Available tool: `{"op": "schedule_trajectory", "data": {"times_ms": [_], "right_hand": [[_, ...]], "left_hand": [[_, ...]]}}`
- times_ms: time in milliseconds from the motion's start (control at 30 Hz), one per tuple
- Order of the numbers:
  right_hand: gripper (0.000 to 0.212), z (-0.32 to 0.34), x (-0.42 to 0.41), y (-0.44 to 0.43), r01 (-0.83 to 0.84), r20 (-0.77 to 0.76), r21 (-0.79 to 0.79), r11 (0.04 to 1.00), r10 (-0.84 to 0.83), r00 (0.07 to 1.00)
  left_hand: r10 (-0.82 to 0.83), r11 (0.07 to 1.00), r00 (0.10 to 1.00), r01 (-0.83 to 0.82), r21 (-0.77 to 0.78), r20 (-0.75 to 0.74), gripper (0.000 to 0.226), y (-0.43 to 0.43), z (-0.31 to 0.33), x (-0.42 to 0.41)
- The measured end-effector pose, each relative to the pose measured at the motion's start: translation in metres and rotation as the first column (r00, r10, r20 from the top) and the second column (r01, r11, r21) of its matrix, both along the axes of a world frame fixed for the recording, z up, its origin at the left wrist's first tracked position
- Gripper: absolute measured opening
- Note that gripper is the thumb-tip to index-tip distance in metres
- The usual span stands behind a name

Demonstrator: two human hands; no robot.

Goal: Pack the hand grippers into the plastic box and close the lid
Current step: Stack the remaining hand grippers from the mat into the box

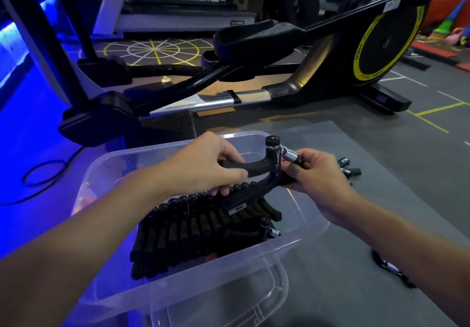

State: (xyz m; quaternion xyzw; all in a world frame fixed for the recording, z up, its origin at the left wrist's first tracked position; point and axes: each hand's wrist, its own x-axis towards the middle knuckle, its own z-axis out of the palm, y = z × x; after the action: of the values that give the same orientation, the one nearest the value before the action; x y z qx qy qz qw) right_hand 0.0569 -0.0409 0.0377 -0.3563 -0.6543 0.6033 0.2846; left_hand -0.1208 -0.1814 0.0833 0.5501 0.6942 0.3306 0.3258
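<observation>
Gym floor (pixel 419 85), grey mat (pixel 356 225) under both hands. Grips one hand gripper (pixel 264 169) with left hand (pixel 213 164) and right hand (pixel 315 174), fingers curled round it, just above plastic box (pixel 178 283). Packed grippers (pixel 193 222) in row below left hand; few loose grippers (pixel 348 168) beyond right hand, yet to pack; box not yet closed

black hand grippers (pixel 193 227) rowed in clear plastic box (pixel 178 286)

A black elliptical trainer (pixel 381 47) stands on grey, yellow-lined gym floor (pixel 419 148), blue light (pixel 15 47) at left
</observation>
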Motion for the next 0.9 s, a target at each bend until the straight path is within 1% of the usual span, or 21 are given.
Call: {"op": "schedule_trajectory", "data": {"times_ms": [100,167,233,333,433,467,567,667,733,833,900], "right_hand": [[0.006,0.003,0.007,0.003,-0.089,0.097,0.200,0.976,0.071,0.993],[0.012,0.004,0.012,0.005,-0.125,0.125,0.268,0.955,0.094,0.988],[0.021,0.000,0.019,0.011,-0.112,0.179,0.340,0.934,0.053,0.982],[0.035,-0.012,0.027,0.023,-0.133,0.315,0.447,0.885,-0.016,0.949],[0.053,-0.022,0.031,0.025,-0.167,0.409,0.473,0.865,-0.048,0.911],[0.055,-0.024,0.031,0.024,-0.174,0.422,0.458,0.872,-0.040,0.906],[0.043,-0.029,0.031,0.020,-0.202,0.436,0.424,0.883,-0.004,0.900],[0.042,-0.036,0.032,0.018,-0.226,0.451,0.446,0.866,0.001,0.892],[0.043,-0.040,0.031,0.017,-0.229,0.444,0.448,0.864,0.007,0.896],[0.044,-0.044,0.031,0.019,-0.264,0.460,0.502,0.824,0.004,0.888],[0.045,-0.044,0.030,0.019,-0.290,0.477,0.532,0.796,0.001,0.879]], "left_hand": [[0.014,0.998,1.000,-0.014,0.053,-0.002,0.005,-0.001,-0.005,-0.004],[0.013,0.998,1.000,-0.012,0.055,-0.010,0.004,-0.002,-0.009,-0.005],[0.013,0.999,0.999,-0.011,0.036,-0.039,0.005,-0.001,-0.016,-0.004],[0.000,1.000,0.997,0.000,-0.002,-0.079,0.007,0.001,-0.034,-0.001],[-0.029,0.999,0.992,0.024,-0.040,-0.119,0.007,0.003,-0.053,0.006],[-0.041,0.998,0.990,0.035,-0.047,-0.135,0.007,0.004,-0.059,0.009],[-0.076,0.995,0.986,0.066,-0.075,-0.149,0.008,0.004,-0.074,0.017],[-0.131,0.988,0.979,0.115,-0.106,-0.158,0.010,0.004,-0.089,0.022],[-0.131,0.988,0.976,0.114,-0.109,-0.172,0.012,0.005,-0.101,0.024],[-0.109,0.990,0.954,0.080,-0.113,-0.280,0.024,0.004,-0.120,0.027],[-0.123,0.985,0.937,0.076,-0.152,-0.327,0.031,0.003,-0.134,0.025]]}}
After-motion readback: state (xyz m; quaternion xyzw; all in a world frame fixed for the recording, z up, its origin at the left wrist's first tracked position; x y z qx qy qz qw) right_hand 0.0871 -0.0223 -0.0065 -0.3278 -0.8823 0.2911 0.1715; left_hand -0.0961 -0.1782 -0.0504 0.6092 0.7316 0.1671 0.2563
